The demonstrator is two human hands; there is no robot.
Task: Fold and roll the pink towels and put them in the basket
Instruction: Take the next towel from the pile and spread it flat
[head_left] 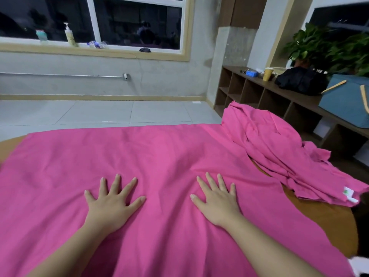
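Observation:
A large pink towel lies spread flat over a wooden table. My left hand presses on it with fingers spread, palm down. My right hand lies flat on the same towel a little to the right, fingers also spread. A crumpled heap of more pink towels sits at the table's far right, with a white label showing at its near corner. A blue basket with light handles stands on the low shelf unit at the right.
A dark wooden shelf unit runs along the right wall, holding a black bag, a yellow cup and a potted plant. Grey tiled floor lies beyond the table. Bottles stand on the window sill.

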